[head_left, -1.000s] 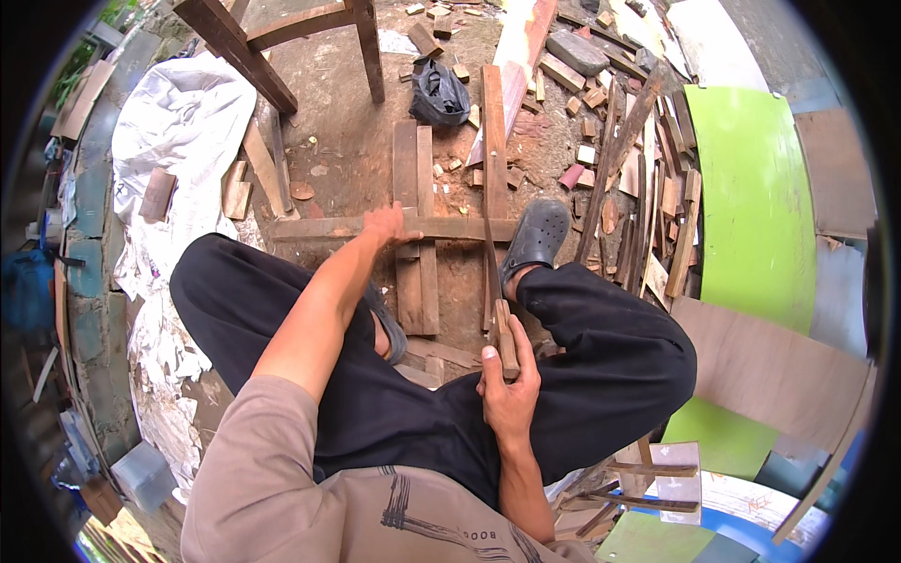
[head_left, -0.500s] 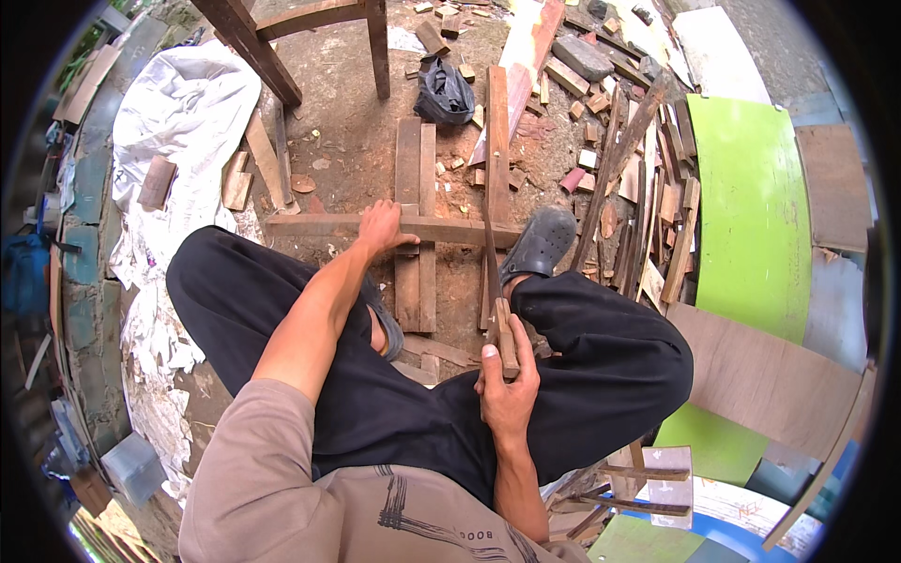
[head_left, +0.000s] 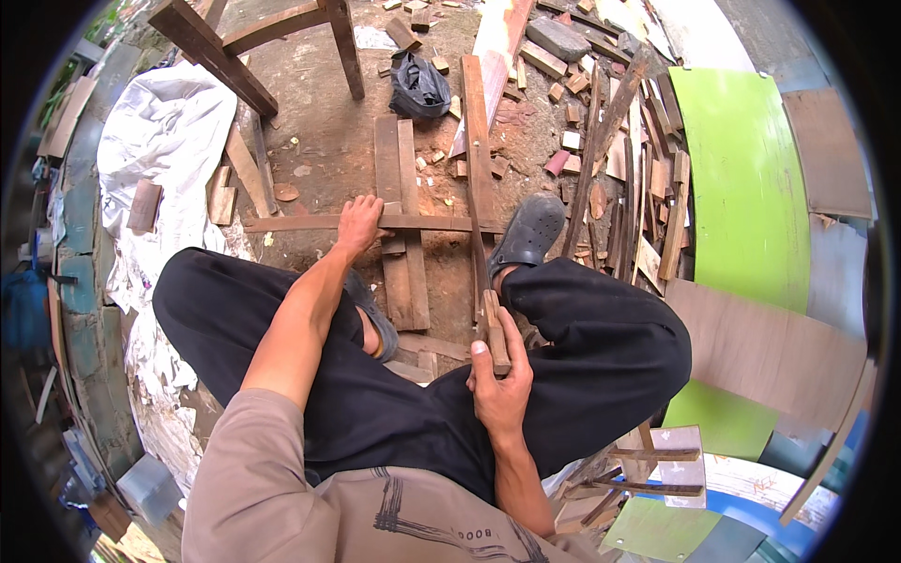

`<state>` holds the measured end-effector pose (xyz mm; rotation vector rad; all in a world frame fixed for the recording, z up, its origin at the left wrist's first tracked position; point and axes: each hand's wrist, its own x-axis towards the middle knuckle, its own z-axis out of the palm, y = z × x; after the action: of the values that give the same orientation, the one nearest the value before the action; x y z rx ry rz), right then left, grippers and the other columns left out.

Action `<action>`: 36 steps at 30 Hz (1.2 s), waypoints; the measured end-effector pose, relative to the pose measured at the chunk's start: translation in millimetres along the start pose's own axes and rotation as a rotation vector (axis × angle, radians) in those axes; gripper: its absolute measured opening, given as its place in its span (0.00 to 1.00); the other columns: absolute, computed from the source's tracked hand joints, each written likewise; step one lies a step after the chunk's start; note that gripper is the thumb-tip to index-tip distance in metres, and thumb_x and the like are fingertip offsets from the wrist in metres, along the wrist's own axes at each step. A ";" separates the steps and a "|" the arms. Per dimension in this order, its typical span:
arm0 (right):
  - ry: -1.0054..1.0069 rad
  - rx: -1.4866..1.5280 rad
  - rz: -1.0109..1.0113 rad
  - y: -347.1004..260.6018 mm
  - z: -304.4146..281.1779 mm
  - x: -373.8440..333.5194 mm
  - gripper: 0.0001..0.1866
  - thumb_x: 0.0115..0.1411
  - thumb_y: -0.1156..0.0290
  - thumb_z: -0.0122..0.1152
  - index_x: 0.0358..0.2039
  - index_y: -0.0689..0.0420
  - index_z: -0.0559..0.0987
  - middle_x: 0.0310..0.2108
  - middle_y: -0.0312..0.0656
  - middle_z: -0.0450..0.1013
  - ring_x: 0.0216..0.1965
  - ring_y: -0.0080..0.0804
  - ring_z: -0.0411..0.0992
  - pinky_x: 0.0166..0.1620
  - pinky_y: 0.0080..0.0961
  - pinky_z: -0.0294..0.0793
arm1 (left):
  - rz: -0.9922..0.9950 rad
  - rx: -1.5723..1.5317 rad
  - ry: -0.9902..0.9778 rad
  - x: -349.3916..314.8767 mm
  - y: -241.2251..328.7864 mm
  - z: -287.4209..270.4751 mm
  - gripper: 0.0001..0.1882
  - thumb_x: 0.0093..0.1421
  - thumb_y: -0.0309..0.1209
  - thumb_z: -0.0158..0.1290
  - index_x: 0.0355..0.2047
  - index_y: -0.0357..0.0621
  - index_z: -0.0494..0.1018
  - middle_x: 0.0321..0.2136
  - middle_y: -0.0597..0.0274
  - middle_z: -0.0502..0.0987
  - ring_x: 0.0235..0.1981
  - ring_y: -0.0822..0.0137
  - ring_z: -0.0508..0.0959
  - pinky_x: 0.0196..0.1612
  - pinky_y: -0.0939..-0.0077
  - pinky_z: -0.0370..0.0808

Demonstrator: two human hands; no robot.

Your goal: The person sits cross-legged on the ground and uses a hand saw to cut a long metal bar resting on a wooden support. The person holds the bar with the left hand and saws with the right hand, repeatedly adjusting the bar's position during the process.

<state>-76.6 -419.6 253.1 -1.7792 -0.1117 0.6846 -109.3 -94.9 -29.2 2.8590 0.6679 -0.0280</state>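
Note:
My left hand (head_left: pixel 358 223) grips a long, narrow wooden strip (head_left: pixel 432 223) from above, left of its middle. That strip lies crosswise over two boards (head_left: pixel 402 272) on the ground between my feet. In my right hand (head_left: pixel 502 394) is the wooden handle of a handsaw (head_left: pixel 494 328). Its thin blade, seen almost edge-on, points away from me and meets the strip near its right end, close to my right clog (head_left: pixel 530 230). Whether the teeth have cut into the wood cannot be made out.
A dark wooden frame with legs (head_left: pixel 267 33) stands at the far left beside a white cloth (head_left: pixel 169 122). A black plastic bag (head_left: pixel 419 86) lies ahead. Wood offcuts (head_left: pixel 657 178) are heaped at right, next to a green panel (head_left: pixel 746 188) and a brown board (head_left: pixel 760 347).
The whole view has shifted slightly. The wooden strip now shows a narrower face than before, with my left hand still on it. The saw stays in my right hand, nearly in the same place.

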 end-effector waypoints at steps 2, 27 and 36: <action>0.003 -0.005 -0.005 0.3 -1.1 -0.1 0.30 0.67 0.70 0.62 0.66 0.68 0.68 0.60 0.56 0.74 0.61 0.39 0.73 0.62 0.31 0.69 | 0.012 0.002 -0.021 -0.3 -3.5 2.4 0.35 0.43 0.49 0.73 0.47 0.48 0.71 0.45 0.61 0.74 0.53 0.57 0.73 0.52 0.58 0.70; 0.008 -0.237 -0.050 -11.8 -10.3 13.6 0.31 0.66 0.69 0.62 0.65 0.71 0.68 0.55 0.63 0.76 0.56 0.46 0.78 0.56 0.33 0.75 | 0.167 -0.077 -0.176 48.9 67.4 3.3 0.30 0.68 0.57 0.49 0.51 0.43 0.78 0.50 0.54 0.78 0.58 0.56 0.72 0.66 0.54 0.59; -0.063 -0.229 0.153 -15.6 -5.2 25.7 0.32 0.67 0.67 0.61 0.66 0.71 0.67 0.50 0.64 0.79 0.50 0.41 0.81 0.50 0.30 0.78 | 0.254 -0.036 -0.188 60.4 69.0 7.5 0.25 0.67 0.53 0.50 0.42 0.44 0.83 0.41 0.53 0.82 0.53 0.56 0.76 0.64 0.52 0.63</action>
<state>-48.7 -408.3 258.1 -2.0006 -0.0999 0.8662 -24.5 -130.5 -27.0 2.8367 0.2638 -0.2392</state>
